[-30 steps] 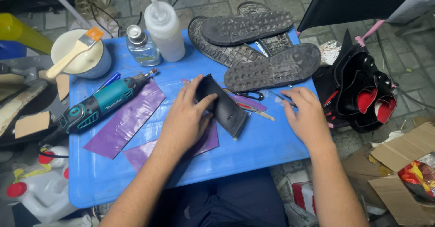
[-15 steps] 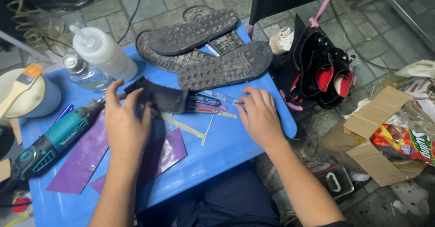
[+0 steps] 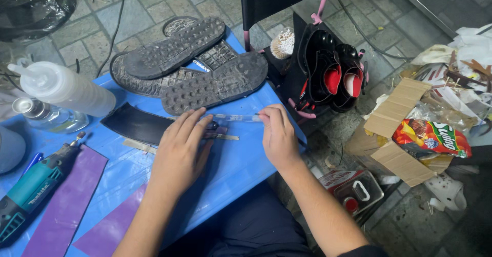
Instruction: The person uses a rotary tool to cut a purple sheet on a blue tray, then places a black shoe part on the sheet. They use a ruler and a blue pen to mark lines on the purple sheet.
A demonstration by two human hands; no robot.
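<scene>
- Here, the left hand lies flat, fingers spread, pressing on a thin strip and the end of a black rubber sheet; nothing is gripped.
- The right hand pinches one end of a clear narrow tool near the counter's right edge.
- Likely risk: the tool could slip toward the left fingers, since both hands sit close.
- The shoe soles crowd the far edge; the near edge offers more room.
</scene>
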